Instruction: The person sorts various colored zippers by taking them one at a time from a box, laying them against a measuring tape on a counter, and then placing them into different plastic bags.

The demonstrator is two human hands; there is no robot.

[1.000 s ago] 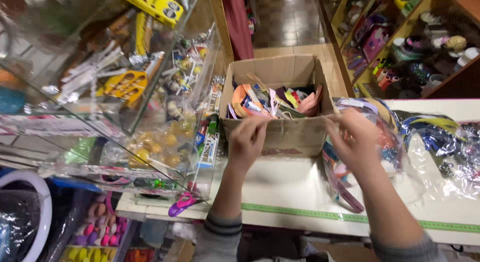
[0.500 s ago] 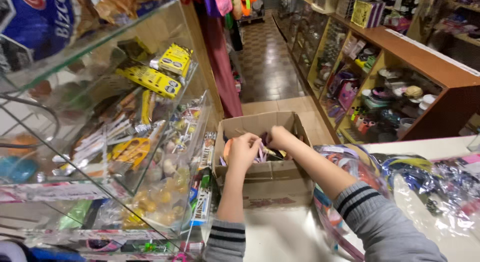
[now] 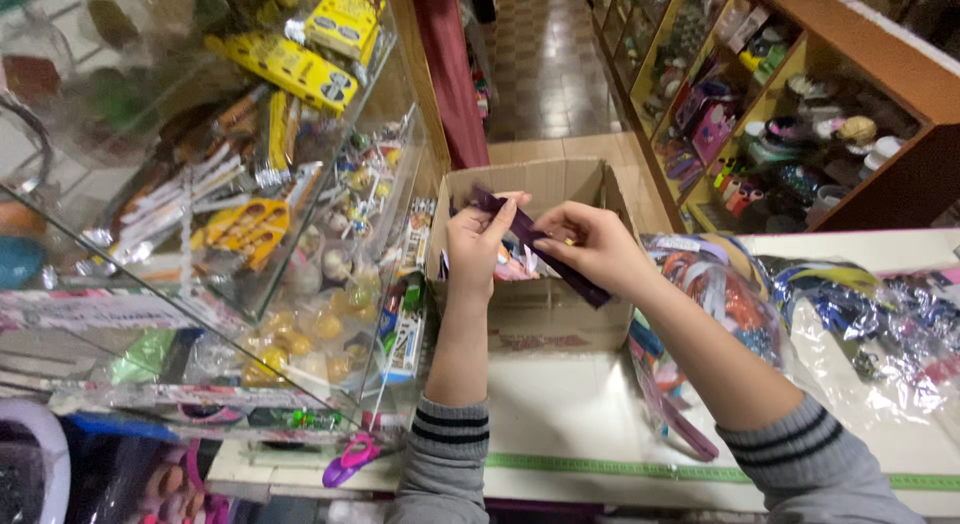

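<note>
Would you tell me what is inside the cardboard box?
The cardboard box holds a jumble of coloured strips. The left hand, right hand and the dark purple strip they hold cover the rest.

Warm indoor light from overhead fills the shop evenly, bright on the pale counter (image 3: 570, 404) and dimmer down the tiled aisle (image 3: 545, 54) beyond. Glare streaks the glass display case (image 3: 200, 184) and the clear plastic bags (image 3: 880, 324), washing out what lies behind them. The wide lens bends lines near the edges, and the lower left corner is dark and soft.
</note>
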